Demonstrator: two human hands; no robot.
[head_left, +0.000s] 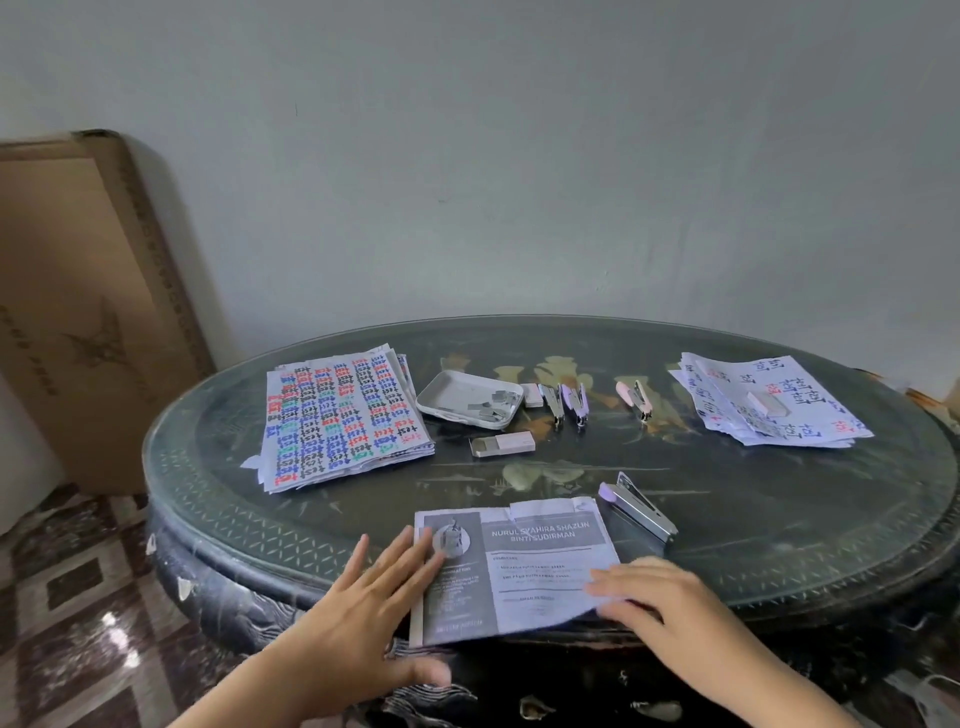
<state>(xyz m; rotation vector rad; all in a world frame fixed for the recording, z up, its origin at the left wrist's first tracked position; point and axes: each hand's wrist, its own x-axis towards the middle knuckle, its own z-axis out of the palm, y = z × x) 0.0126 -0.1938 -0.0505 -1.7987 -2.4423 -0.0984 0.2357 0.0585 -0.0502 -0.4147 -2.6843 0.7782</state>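
Glass covers the dark, oval, lacquered table (218, 499) that fills the lower half of the frame. A flat brown cardboard box (88, 312) leans on the wall at the left edge.

At centre left lies a thick stack of white sheets covered in coloured handwriting (343, 415). A thinner stack of white handwritten sheets (769, 400) sits at the far right, probably source and finished piles kept well apart.

The grey printed document (540, 566) lies at bottom centre on the table's near rim, pulled close for working. The left hand (363, 597) rests flat on its left edge with fingers straight and spread, seemingly to pin the sheets square. The right hand (660, 597) lies over the lower right corner, which lifts slightly. Its thumb is hidden and the fingers are blurred, so I cannot tell whether it pinches the paper.

A white oblong plastic tray (452, 395) holding loose staple strips sits at centre. A lilac-and-metal stapler (639, 506), hinged open, lies just beside the document's upper right corner, within reach of the right hand. A small pale staple box (503, 445) lies below the tray.
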